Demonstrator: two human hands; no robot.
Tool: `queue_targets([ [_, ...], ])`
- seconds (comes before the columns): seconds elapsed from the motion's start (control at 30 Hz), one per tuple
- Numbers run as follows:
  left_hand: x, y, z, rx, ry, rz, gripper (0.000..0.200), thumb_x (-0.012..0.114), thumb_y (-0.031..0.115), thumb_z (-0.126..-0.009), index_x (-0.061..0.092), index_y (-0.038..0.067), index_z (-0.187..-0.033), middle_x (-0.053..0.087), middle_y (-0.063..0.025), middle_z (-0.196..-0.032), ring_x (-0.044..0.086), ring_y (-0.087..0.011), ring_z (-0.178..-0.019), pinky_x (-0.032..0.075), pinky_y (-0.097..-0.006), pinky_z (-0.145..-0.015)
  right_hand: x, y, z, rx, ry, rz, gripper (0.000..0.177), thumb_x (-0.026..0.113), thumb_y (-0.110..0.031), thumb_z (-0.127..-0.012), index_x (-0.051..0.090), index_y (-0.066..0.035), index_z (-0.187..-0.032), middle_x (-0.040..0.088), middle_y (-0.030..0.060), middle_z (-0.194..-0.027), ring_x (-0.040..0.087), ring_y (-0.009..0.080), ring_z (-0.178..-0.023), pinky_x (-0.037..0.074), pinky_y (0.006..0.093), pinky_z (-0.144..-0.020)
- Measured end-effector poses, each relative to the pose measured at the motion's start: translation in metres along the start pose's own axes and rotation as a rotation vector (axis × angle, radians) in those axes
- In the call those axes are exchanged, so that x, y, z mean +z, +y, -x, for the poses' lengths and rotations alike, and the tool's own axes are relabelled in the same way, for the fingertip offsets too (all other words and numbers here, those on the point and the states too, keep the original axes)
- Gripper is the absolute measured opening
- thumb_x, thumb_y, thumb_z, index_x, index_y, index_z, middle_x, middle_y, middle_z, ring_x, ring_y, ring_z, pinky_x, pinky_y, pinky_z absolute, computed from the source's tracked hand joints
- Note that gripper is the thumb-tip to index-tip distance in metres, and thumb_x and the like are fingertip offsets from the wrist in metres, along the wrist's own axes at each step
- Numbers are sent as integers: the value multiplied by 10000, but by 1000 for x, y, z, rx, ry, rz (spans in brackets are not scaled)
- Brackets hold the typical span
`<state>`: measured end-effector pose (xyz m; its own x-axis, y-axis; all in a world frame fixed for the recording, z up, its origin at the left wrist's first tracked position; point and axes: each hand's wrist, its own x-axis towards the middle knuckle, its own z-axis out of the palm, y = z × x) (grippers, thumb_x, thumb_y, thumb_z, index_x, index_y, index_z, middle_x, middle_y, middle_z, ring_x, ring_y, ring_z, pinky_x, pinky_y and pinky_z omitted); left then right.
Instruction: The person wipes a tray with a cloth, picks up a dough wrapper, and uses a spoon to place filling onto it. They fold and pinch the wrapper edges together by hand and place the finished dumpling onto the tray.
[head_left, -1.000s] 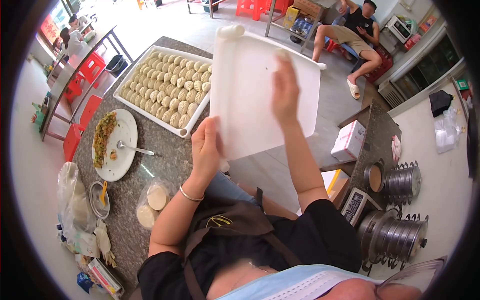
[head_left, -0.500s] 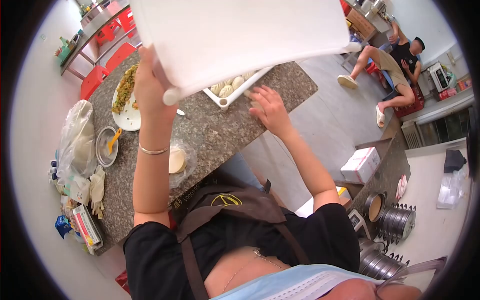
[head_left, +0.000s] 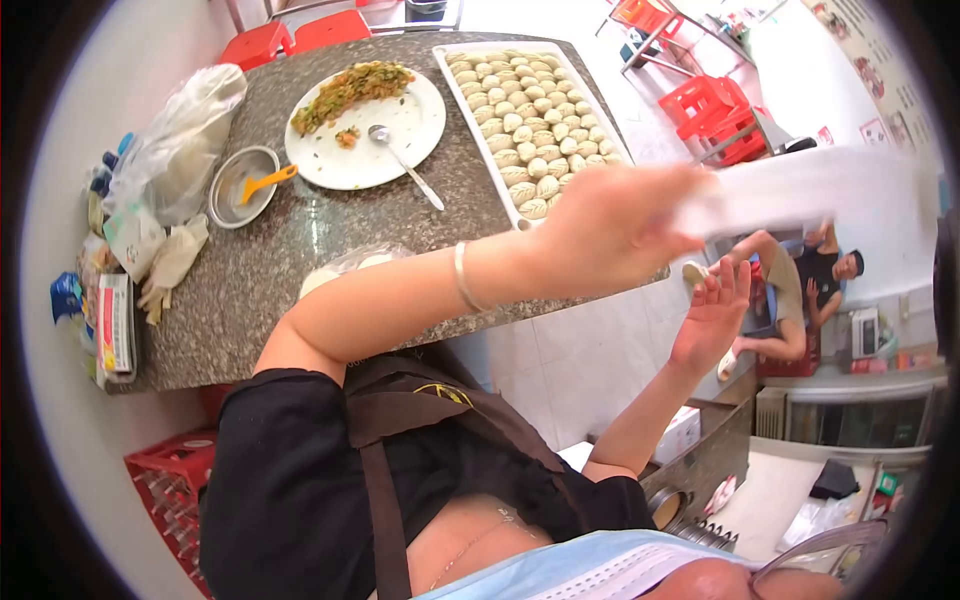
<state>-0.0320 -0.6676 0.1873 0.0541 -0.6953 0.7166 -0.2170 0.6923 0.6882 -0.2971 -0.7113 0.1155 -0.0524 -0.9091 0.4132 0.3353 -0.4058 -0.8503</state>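
My left hand (head_left: 620, 228), blurred by motion, is stretched across to the right and closed on one end of a white tray (head_left: 800, 195). That tray is held up in the air past the table's right edge, smeared and seen nearly edge-on. Below it my right hand (head_left: 712, 312) is raised with its fingers apart, palm bare, apart from the tray as far as I can see. Behind my left forearm, a second white tray (head_left: 478, 125) on the table holds rows of pleated dumplings (head_left: 535, 115). My left hand hides its near right corner.
On the stone table (head_left: 260, 310) stand a white plate (head_left: 420, 125) with chopped filling and a spoon (head_left: 405, 165), and a metal bowl (head_left: 228, 205) with an orange-handled tool (head_left: 270, 183). Plastic bags and gloves (head_left: 175, 265) lie at the left. A seated person (head_left: 825, 270) is at the right.
My left hand has swung the held tray from above the table out to the right, uncovering the dumpling tray and plate. My right hand has moved right, away from the dumpling tray. The view has turned.
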Motion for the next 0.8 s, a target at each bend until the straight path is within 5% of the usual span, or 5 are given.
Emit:
queue_targets([
  [0.07, 18, -15, 3, 418, 50, -273, 357, 701, 146, -788, 600, 141, -1131, 605, 16, -798, 593, -113, -632, 446, -276, -501, 26, -1, 8, -32, -76, -37, 707, 591, -435, -944, 333, -11, -1447, 510, 146, -1358, 575, 215, -1104, 475, 352, -947],
  [0.17, 11, -25, 16, 391, -164, -584, 419, 658, 159, -736, 603, 176, -1151, 574, 26, -819, 605, -154, -711, 478, -291, -546, 57, 11, 6, -48, -386, -203, 804, 600, -527, -900, 251, -110, -1492, 331, 143, -1506, 373, 300, -1363, 376, 511, -1084],
  [0.27, 1, -43, 22, 391, -180, -742, 444, 630, 138, -730, 601, 204, -1168, 539, 38, -817, 599, -131, -739, 491, -285, -579, 86, 40, 5, 65, -271, -236, 660, 557, -435, -954, 312, -71, -1446, 409, 151, -1448, 435, 288, -1314, 389, 477, -1073],
  [0.5, -37, -63, 27, 300, -131, -784, 531, 655, 110, -758, 553, 147, -1278, 587, -73, -1133, 600, -222, -974, 508, -335, -792, 130, 103, -29, 431, -103, -350, 429, 389, -256, -957, 445, -2, -1299, 550, 150, -1286, 536, 265, -1206, 425, 435, -1020],
  [0.8, -166, -17, 102, -252, 126, -557, 650, 747, 166, -793, 463, 98, -1373, 473, -137, -1377, 539, -257, -1194, 455, -388, -973, 112, 137, -56, 509, -256, -385, 709, 512, -222, -848, 275, 11, -1474, 374, 190, -1481, 396, 348, -1356, 334, 474, -1132],
])
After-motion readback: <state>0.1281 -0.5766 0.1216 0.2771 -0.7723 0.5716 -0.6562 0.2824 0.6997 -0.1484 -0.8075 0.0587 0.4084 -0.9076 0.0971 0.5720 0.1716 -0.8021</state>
